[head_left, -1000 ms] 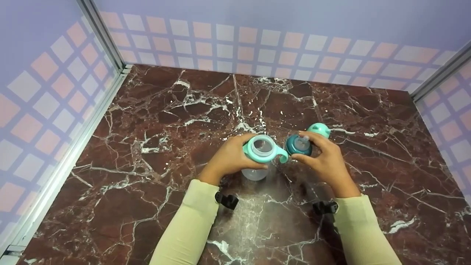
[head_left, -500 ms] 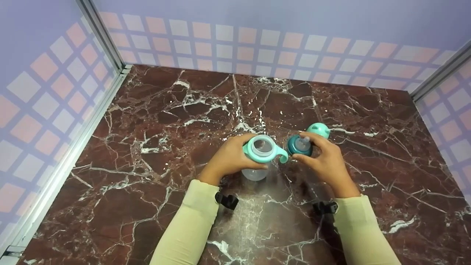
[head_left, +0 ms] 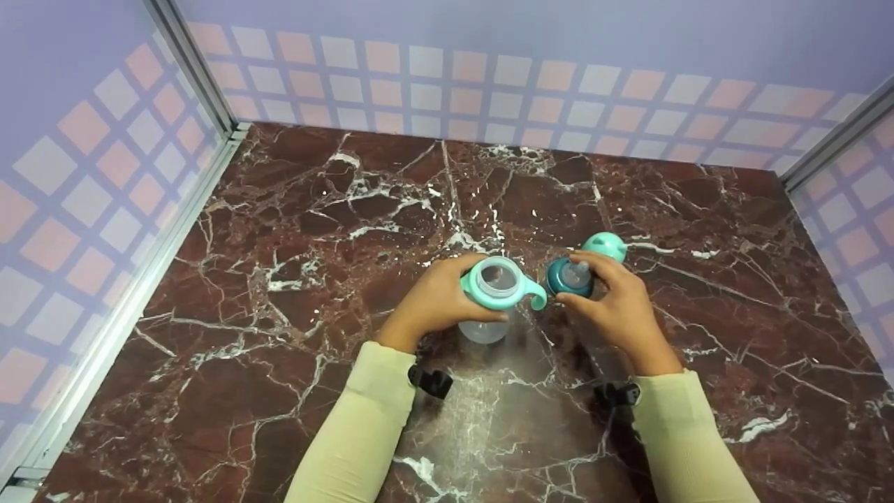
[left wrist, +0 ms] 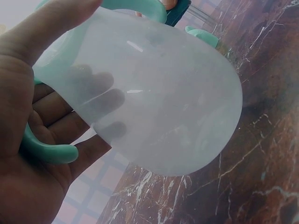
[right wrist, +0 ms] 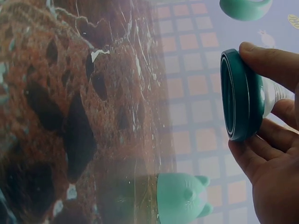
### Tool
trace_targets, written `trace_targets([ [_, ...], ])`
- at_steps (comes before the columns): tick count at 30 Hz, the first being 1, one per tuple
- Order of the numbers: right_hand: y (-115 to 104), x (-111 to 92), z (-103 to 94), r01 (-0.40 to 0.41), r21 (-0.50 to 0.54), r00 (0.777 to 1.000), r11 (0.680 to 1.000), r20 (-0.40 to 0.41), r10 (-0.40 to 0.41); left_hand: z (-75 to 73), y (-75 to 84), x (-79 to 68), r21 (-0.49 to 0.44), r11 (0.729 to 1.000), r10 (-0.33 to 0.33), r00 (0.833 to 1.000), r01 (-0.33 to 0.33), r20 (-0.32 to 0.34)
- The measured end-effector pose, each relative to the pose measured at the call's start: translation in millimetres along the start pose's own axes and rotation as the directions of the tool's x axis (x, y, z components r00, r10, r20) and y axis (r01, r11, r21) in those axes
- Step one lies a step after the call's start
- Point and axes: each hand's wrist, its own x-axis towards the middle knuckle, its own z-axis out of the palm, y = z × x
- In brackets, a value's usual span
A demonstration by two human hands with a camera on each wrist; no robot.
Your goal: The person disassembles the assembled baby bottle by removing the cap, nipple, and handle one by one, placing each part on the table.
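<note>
My left hand (head_left: 447,293) grips a translucent baby bottle (left wrist: 163,93) around its upper part, just under the open mouth. A mint handle ring (head_left: 496,297) circles the bottle's neck, and one curved handle points right. Between thumb and fingers, my right hand (head_left: 618,297) holds a dark teal collar with a clear nipple (head_left: 569,277), apart from the bottle. In the right wrist view the collar (right wrist: 240,95) is seen edge-on, its hollow underside facing left. A mint cap with small ears (right wrist: 180,198) stands on the table behind the right hand.
The brown marbled table (head_left: 335,412) has white veins and scattered white specks. Purple panels with pink and white squares (head_left: 457,84) enclose its back and sides. Black straps (head_left: 431,381) sit at both wrists.
The right hand's collar and nipple have shifted very slightly right, away from the bottle. The left hand and bottle stay in place.
</note>
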Motion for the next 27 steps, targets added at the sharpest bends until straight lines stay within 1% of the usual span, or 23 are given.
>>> trace_targets([
  [4, 1.2, -0.8, 0.5, -0.010, -0.019, 1.000, 1.000, 0.003, 0.010, 0.2, -1.1, 0.0, -0.009, 1.000, 0.000, 1.000, 0.000, 0.005],
  [9, 2.4, -1.0, 0.9, -0.033, -0.027, 0.999, 0.999, 0.013, 0.033, 0.3, -1.8, -0.1, 0.002, 1.000, 0.003, 1.000, -0.003, 0.002],
  [18, 7.6, -1.1, 2.7, -0.066, -0.034, 0.998, 0.997, 0.004, 0.066, 0.4, -2.3, 0.1, -0.009, 1.000, 0.008, 1.000, -0.008, -0.003],
  [27, 10.0, -1.2, 4.5, -0.111, -0.004, 0.994, 0.994, -0.001, 0.111, -0.2, -1.4, -1.5, -0.011, 1.000, 0.013, 1.000, -0.013, 0.000],
])
